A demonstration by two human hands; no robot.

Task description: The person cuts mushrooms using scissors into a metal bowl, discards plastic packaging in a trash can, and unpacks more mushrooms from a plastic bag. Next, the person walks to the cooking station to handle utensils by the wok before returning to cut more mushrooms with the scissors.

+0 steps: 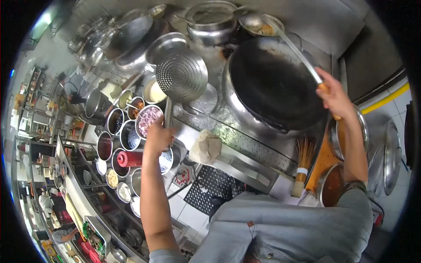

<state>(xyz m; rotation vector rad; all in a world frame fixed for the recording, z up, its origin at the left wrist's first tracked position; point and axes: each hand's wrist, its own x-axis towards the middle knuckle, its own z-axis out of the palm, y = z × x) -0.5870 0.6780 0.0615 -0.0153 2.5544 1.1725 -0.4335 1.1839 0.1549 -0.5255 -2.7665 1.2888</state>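
My left hand (159, 138) is closed around the handle of a perforated strainer (182, 75), whose round metal bowl sits above the steel counter. Just beside that hand is a metal container of chopped red onions (149, 118). My right hand (335, 97) grips the wooden end of a long metal ladle (302, 57). The ladle reaches across a large black wok (276, 87) to a pan (263, 24) at the back, where its head is hard to make out. Nothing shows inside the wok except its dark, scorched surface.
Several ingredient pots (130, 135) and a red squeeze bottle (129, 158) stand on the left. A folded cloth (205, 147) lies on the counter's front edge. A bamboo brush (302, 162) and a pot of reddish sauce (332, 186) are at the right.
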